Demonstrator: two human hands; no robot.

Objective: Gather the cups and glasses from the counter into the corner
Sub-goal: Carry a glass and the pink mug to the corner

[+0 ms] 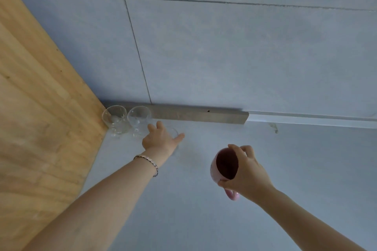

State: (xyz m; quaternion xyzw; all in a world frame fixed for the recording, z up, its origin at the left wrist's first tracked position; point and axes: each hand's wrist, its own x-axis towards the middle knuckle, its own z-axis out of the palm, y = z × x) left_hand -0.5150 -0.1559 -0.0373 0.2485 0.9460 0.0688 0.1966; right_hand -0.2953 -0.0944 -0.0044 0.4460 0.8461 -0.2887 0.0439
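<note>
Pink mug (224,166): held in right hand (244,171), grip closed around its rim, awaiting placement. Left hand (161,138): grip spread over third glass (175,131), beside two cornered glasses (126,119).

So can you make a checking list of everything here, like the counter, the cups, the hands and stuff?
Surface: pale grey counter, bare in the middle.
Job's things: two clear glasses upright in the corner; a third glass under the left hand; pink mug held off the counter.
Clutter: nothing seen.
Hands: left hand over the third glass, fingers spread; right hand grips the mug's rim.
Cables: nothing seen.
Surroundings: wooden panel on the left, tiled wall behind, metal strip along its base.
</note>
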